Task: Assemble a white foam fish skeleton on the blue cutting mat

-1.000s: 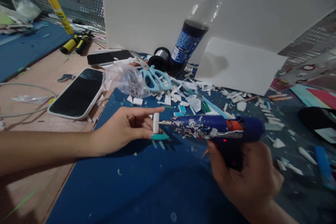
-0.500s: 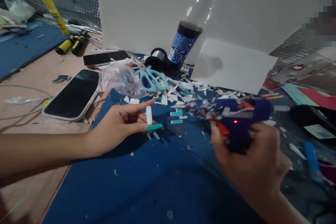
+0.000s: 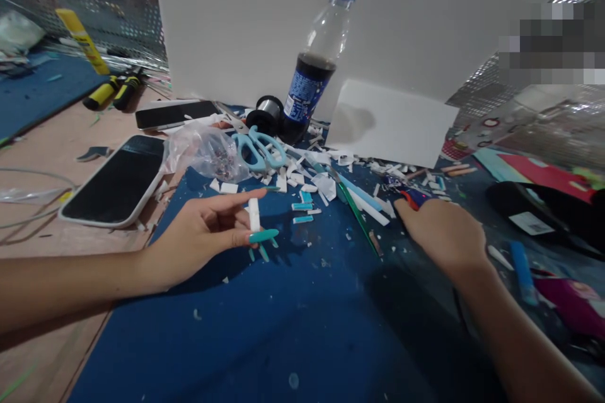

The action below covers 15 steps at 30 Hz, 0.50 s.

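Observation:
My left hand (image 3: 201, 236) pinches a small white foam piece (image 3: 254, 214) upright between thumb and forefinger, just above the blue mat (image 3: 283, 327). Long teal nails show on that hand. My right hand (image 3: 444, 233) lies palm down at the right of the mat, fingers curled over a blue glue gun (image 3: 412, 197). Only the gun's blue and orange tip shows past the fingers. Small teal strips (image 3: 302, 208) lie between the two hands.
Blue scissors (image 3: 258, 148), a plastic bag (image 3: 203, 151), a black spool (image 3: 265, 114) and a cola bottle (image 3: 312, 69) stand behind scattered white scraps. A phone (image 3: 116, 179) lies left on the wooden table. White boards (image 3: 387, 119) lean at the back.
My right hand drew the glue gun away from the white piece, swung it right and lowered it onto the mat. My left hand kept holding the piece almost still.

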Tool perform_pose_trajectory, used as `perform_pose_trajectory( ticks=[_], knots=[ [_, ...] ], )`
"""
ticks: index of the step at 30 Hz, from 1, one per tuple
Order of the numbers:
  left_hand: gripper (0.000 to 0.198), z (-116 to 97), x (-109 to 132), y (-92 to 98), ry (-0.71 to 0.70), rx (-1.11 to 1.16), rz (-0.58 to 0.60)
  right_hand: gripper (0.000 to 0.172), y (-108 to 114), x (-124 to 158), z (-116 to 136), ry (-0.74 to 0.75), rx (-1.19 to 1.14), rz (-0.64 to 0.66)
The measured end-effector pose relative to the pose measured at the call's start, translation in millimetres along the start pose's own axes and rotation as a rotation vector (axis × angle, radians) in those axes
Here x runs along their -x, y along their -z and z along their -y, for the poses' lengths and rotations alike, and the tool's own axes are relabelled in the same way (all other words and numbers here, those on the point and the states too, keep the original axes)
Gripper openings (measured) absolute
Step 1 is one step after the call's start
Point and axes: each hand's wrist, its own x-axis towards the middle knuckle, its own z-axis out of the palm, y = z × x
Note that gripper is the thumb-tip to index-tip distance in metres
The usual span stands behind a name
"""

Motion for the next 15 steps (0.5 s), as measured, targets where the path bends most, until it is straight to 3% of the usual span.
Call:
perform_pose_trajectory(
  ticks=[5,8,10,12,15],
  knots=[
    [0.054,0,0,0.1,0.017,0.071,0.072,0.072,0,11,2,0.044,-0.019,-0.099],
    [0.055,0,0,0.1,0.003,0.075,0.093,0.085,5,20,1,0.025,-0.002,-0.259],
    [0.055,0,0,0.1,-0.01,0.058,0.1,0.077,10,25,0,0.072,0.028,-0.399],
    [0.055,1,0,0.7,-0.036,0.038,0.128,0.054,16,31,1,0.248,-0.058,-0.483],
    [0.052,5,0,3.7,-0.137,-0.006,0.187,0.036,26,47,11,0.589,-0.481,-0.359]
  ],
)
